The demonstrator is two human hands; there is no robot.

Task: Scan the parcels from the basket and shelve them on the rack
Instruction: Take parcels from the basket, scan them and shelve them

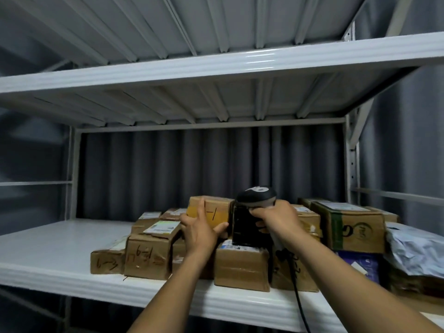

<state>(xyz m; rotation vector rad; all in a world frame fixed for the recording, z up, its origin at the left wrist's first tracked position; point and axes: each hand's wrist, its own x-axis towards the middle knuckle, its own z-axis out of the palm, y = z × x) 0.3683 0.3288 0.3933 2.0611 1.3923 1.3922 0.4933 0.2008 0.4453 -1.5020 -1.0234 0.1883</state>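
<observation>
Both forearms reach up and forward from the near edge to the middle of a white metal rack (60,267). The left hand (199,233) is spread against the near face of a cardboard parcel (212,209) marked with a handwritten stroke, fingers up along its left side and thumb pressed under its lower edge; the parcel sits on top of the stack. The right hand (276,221) is wrapped tight round the handle of a barcode scanner (255,197), its dark head pointing left, just beside the parcel's right edge. One black cable (296,292) hangs from the handle across the shelf edge. Below the scanner stands one black upright object (243,228); what it is I cannot tell.

About ten brown cartons crowd the shelf's middle and right, several labelled or scribbled on. At the far right lie one grey plastic mailer bag (415,251) and one blue box (360,264) beneath a large printed carton (353,227). Two shelves show above.
</observation>
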